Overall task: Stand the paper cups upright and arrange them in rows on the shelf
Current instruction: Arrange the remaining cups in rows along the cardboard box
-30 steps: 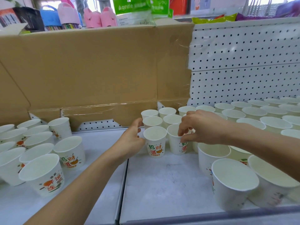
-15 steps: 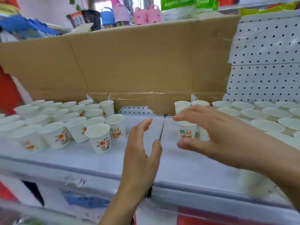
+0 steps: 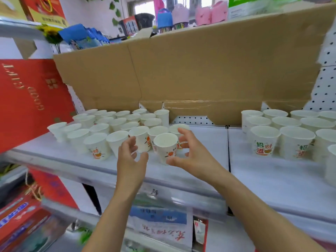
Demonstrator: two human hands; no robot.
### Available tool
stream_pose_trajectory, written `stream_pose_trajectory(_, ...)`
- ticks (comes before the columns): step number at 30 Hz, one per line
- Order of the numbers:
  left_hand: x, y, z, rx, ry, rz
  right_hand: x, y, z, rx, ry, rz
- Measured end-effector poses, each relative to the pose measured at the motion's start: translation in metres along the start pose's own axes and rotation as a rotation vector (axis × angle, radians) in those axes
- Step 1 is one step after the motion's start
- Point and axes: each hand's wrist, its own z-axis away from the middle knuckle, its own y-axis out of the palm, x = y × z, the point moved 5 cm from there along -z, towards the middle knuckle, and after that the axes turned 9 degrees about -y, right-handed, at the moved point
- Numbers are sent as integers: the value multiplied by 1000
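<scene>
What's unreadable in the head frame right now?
- Right hand: contact with the front cup unclear; thumb and fingers flank it, motion blur.
- Right cup group: cut off by the right edge.
- Left cup group: back prints hidden by front cups.
- Shelf label: writing blurred.

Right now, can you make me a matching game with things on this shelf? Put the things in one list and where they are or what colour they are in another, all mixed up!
Things:
1. front cup
2. big box
3. cardboard
4. left hand

Clues:
A. brown, standing behind the cups
B. open, left of the front cup
C. red, at the shelf's left end
D. upright, between both hands

Pairs: 1-D, 2-C, 3-A, 4-B
</scene>
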Motion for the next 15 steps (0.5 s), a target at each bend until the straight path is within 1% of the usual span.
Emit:
stream_pose_trajectory(3,2,-6,-28,2,1,-28,-7,17,-20,-75,57,33)
stream_pose_trajectory(6,1,-8,-36,-14,82,-88,-13,26,-32,-137,97,68)
stream_pose_trajectory(9,4,-20,-35,-207,193,-193,-14,31,-38,-152,103,99)
stream_pose_trajectory(11,14,-30,-43,-268,149,-203,-15,33,-39,-147,101,106)
stream_pose_trajectory(13,25,-34,-54,-233,69,-194,-15,34,-41,-145,93,115)
stream_pose_trajectory(15,31,-33,-64,-179,40,-178,-16,34,-41,-154,85,132)
